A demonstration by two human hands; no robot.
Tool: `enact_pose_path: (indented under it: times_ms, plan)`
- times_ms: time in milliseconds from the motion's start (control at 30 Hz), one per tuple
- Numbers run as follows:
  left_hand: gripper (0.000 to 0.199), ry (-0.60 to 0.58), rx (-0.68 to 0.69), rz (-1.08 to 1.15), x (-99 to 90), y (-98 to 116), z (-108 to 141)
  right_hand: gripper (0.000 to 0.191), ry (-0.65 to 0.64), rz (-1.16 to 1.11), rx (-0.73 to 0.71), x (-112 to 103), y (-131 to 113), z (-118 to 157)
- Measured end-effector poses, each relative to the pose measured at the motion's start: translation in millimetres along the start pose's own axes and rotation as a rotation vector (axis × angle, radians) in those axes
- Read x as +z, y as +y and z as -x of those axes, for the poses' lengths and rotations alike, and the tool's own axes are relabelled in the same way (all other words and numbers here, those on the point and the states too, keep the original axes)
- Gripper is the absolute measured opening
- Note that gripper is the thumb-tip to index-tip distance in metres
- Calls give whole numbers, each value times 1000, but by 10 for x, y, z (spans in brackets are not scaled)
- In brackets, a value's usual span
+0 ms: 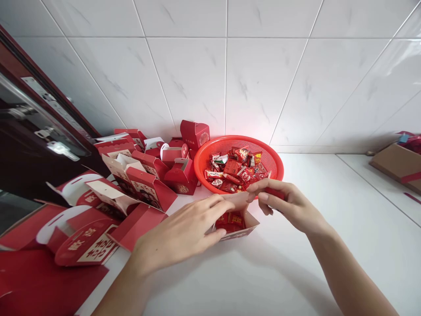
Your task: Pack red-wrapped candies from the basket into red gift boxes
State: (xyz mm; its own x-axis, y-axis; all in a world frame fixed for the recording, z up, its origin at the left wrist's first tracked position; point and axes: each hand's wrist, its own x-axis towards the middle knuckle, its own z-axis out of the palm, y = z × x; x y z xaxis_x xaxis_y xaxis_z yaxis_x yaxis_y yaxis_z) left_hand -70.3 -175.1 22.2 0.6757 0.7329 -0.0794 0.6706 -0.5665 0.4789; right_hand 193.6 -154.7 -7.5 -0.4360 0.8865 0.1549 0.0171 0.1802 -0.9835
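L. hand [187,228]: thumb & fingers apart at L. side of small open paperboard box, cream inside [250,222]; thumb along near wall, prob. to steady light card; couldn't tell if pinching.
R. hand [291,204]: bent fingers above box's far R. corner, close to raised flap; red patch showed btw. finger & thumb, so couldn't tell if clamped on anything.
Box: on glossy white counter [312,188], btw. hands; held red shiny-wrapped sweets [236,218], low inside.
Just beyond: round red perforated plastic basket [280,173] w/ assorted wrapped sweets [233,169], presum. set there for short reach.
To L.: crowded red & cream folded paperboard boxes [180,177], some w/ handle tabs up, prob. grouped to leave working space.
Far R.: brown cardboard carton [394,161], well apart.
Behind: white marbled tile wall [263,87].
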Motion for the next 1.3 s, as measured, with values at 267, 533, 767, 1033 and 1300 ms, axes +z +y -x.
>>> enact_pose_path:
  times_ms: [267, 533, 767, 1033, 1300]
  plan:
    - [52, -21, 1, 73, -44, 70, 40, 27, 134, 77, 21, -43, 15, -45]
    - [47, -12, 18, 27, 13, 64, 87, 31, 75, 96, 71, -91, 96, -71]
    - [49, 4, 27, 29, 6, 55, 81, 38, 113, -93, 166, -155, 187, -158]
    - [47, 9, 70, 20, 15, 26, 71, 35, 156, -185, 163, -137, 266, -236]
    - [49, 24, 91, 9, 29, 50, 71, 25, 254, 488, 28, -402, 201, -348]
